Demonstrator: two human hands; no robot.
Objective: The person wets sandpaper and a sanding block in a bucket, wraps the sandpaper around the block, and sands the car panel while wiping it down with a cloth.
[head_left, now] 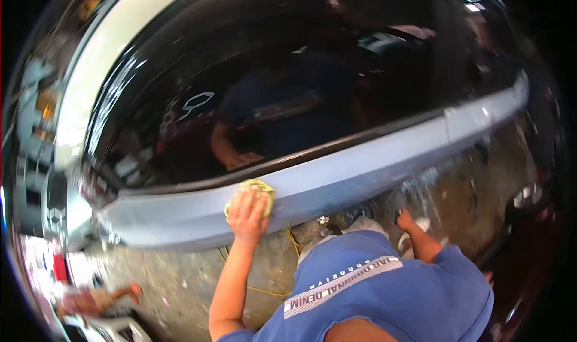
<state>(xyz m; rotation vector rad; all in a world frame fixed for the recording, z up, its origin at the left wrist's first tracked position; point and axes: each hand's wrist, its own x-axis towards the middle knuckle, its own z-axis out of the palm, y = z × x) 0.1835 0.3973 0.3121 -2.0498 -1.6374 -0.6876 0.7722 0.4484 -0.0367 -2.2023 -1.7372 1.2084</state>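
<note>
My left hand presses a yellow-green cloth against the pale blue-grey body panel of a car. The cloth is bunched under the palm and shows around the fingers. Just above the hand is the lower edge of the dark car window, which reflects my shirt and arm. My right hand hangs low beside my body, apart from the panel. Its fingers look curled, with a small dark spot at their tips; what they hold, if anything, is too small to make out.
A yellow cord lies on the stained concrete floor below the panel. Another person is at the lower left, near a white vehicle. A dark red surface stands behind me on the right. Shelving stands at the far left.
</note>
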